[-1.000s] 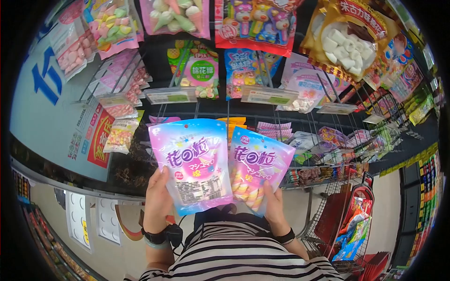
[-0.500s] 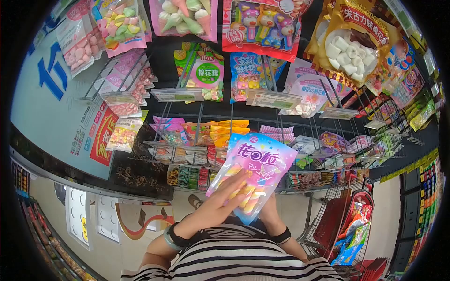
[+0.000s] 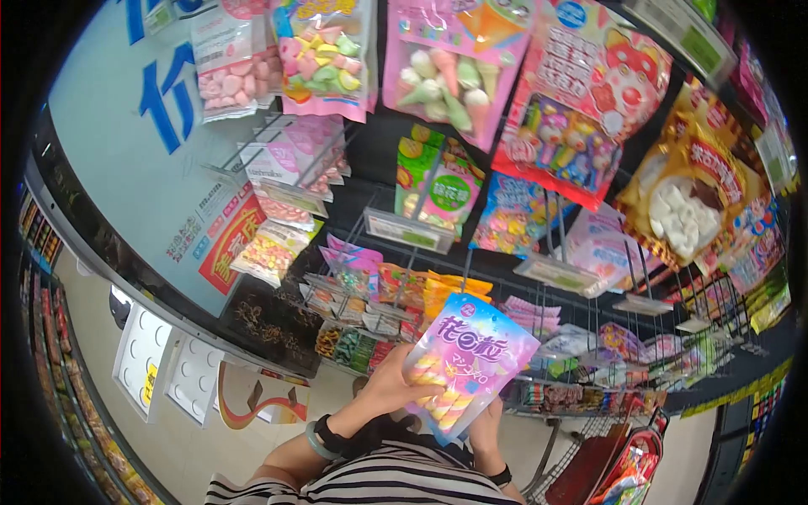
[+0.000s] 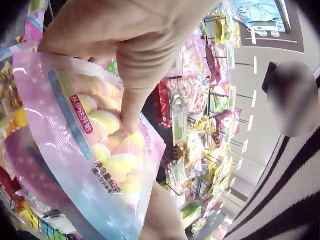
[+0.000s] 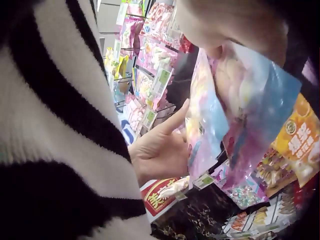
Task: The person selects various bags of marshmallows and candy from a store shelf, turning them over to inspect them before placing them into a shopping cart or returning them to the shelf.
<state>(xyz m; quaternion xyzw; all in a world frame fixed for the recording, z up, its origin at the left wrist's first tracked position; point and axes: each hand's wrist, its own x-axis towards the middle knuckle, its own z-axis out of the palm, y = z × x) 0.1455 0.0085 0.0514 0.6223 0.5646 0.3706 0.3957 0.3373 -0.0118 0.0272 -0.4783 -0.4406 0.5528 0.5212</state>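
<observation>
A pink-and-blue marshmallow bag [image 3: 473, 362], with twisted yellow and pink pieces in its clear lower part, is held in front of the body. My left hand [image 3: 394, 385] grips its left side, thumb [image 4: 131, 107] across the front and fingers behind. My right hand [image 3: 486, 427] holds the lower right, mostly hidden behind the bag in the head view. From the right wrist, a second marshmallow bag [image 5: 260, 95] shows close behind the front bag [image 5: 201, 120], with the right hand [image 5: 235, 25] at their edges and the left hand [image 5: 162, 150] opposite.
Marshmallow bags hang on hooks ahead, among them a pink one [image 3: 459, 76] and a gold one [image 3: 686, 189]. Lower racks hold orange packets [image 3: 454, 290]. A light-blue sign [image 3: 126, 160] stands left. A red shopping cart [image 3: 593, 471] with bright packets is at lower right.
The two bags, first side by side with one in each hand, came together. My left hand moved from across the front to the left side. The head view has tilted, shifting the shelves rightward and down.
</observation>
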